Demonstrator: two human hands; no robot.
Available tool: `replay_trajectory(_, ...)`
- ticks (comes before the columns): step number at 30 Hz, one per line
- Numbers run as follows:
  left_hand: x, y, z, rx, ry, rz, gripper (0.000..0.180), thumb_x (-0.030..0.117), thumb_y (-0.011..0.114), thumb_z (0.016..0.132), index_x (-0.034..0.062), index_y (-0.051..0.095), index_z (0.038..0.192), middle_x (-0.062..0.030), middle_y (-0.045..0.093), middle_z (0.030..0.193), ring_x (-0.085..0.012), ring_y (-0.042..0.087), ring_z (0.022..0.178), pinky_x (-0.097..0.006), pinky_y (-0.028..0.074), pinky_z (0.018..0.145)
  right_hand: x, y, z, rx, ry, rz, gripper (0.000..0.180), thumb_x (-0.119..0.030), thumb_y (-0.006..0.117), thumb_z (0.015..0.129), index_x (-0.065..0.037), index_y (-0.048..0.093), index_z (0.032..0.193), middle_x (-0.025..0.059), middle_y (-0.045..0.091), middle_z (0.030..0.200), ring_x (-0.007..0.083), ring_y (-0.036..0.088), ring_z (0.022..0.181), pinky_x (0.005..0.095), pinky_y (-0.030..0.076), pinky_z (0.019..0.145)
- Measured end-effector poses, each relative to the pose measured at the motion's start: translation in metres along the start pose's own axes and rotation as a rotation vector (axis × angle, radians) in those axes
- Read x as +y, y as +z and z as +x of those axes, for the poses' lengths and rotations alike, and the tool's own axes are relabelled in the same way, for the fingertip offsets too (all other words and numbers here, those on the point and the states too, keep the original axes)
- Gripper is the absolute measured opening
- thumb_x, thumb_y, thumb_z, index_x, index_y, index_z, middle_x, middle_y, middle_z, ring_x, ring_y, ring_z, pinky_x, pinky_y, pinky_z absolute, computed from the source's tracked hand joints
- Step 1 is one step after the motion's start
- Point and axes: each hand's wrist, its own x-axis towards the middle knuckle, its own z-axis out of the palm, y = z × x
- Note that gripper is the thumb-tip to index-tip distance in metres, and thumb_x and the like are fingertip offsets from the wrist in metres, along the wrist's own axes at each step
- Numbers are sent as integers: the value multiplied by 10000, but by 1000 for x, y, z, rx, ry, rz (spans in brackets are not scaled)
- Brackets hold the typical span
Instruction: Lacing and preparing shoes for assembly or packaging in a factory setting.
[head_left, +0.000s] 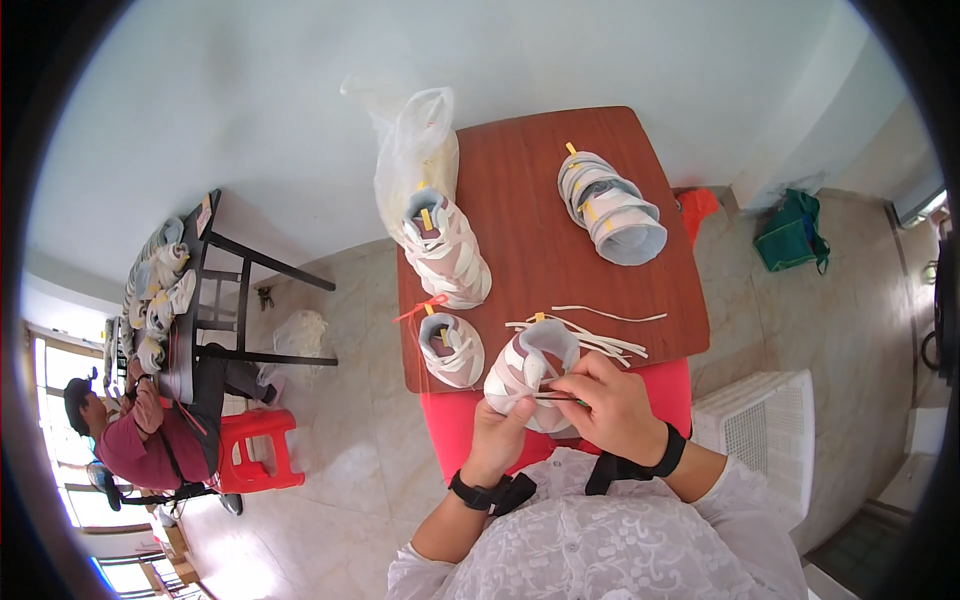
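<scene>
Low over the table's near edge is a white and pale pink shoe upper (pixel 513 372) with a grey lining and a yellow tab. My left hand (pixel 497 435) grips its near left side, thumb on top. At its right, my right hand (pixel 612 402) pinches a pale shoelace by the eyelets; a slim dark line beside the lace is too small to make out. Loose white laces (pixel 610 345) lie just beyond my right hand. A laced shoe upper (pixel 452 350) rests to the left, with a red cord (pixel 420 308) by its tab.
On the brown table (pixel 520 230) stand nested laced uppers (pixel 450 265) at left, beside a clear plastic bag (pixel 415 140), and stacked grey uppers (pixel 610 210) at right. A white basket (pixel 760 440) stands right, a green bag (pixel 792 232) beyond. Far left, a person (pixel 160 440) sits at another table.
</scene>
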Motion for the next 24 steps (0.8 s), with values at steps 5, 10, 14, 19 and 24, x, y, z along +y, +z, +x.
replay_trajectory(5, 1, 4, -2, 31, -24, 24, 374, 62, 610, 921, 23, 517, 1281, -84, 604, 1220, -193, 583, 1103, -362, 457, 968, 0, -1, 0, -119, 25, 43, 185, -45, 722, 711, -89, 675, 884, 48, 557, 862, 199, 595, 627, 304, 487, 518)
replay_trajectory(10, 7, 14, 1, 71, 9, 17, 332, 79, 632, 919, 8, 571, 1238, -69, 635, 1173, -147, 588, 1067, -312, 466, 928, 7, -9, 15, 59, 58, -104, 265, -91, 708, 713, -109, 671, 975, 63, 567, 981, 237, 650, 724, 353, 521, 583)
replay_trajectory(14, -3, 6, -4, 30, 13, 217, 312, 93, 643, 917, 11, 596, 1214, -50, 650, 1131, -122, 595, 1021, -291, 484, 885, 10, -6, 27, -174, 198, -131, 243, -100, 672, 744, -70, 690, 985, 141, 572, 1179, 279, 669, 860, 384, 534, 682)
replay_trajectory(19, -6, 7, -7, 32, 20, 263, 289, 96, 640, 920, 15, 610, 1195, -38, 656, 1110, -110, 595, 993, -282, 489, 864, 34, 12, 27, -413, 363, 257, 329, -132, 675, 758, -23, 674, 1068, 163, 612, 1175, 340, 629, 980, 401, 492, 860)
replay_trajectory(24, -4, 9, -7, 74, 39, 223, 276, 87, 630, 925, 17, 610, 1191, -37, 653, 1116, -110, 592, 996, -282, 484, 871, 35, 18, 20, -373, 388, 270, 327, -156, 681, 773, -16, 670, 1068, 163, 644, 1109, 342, 624, 978, 388, 482, 877)
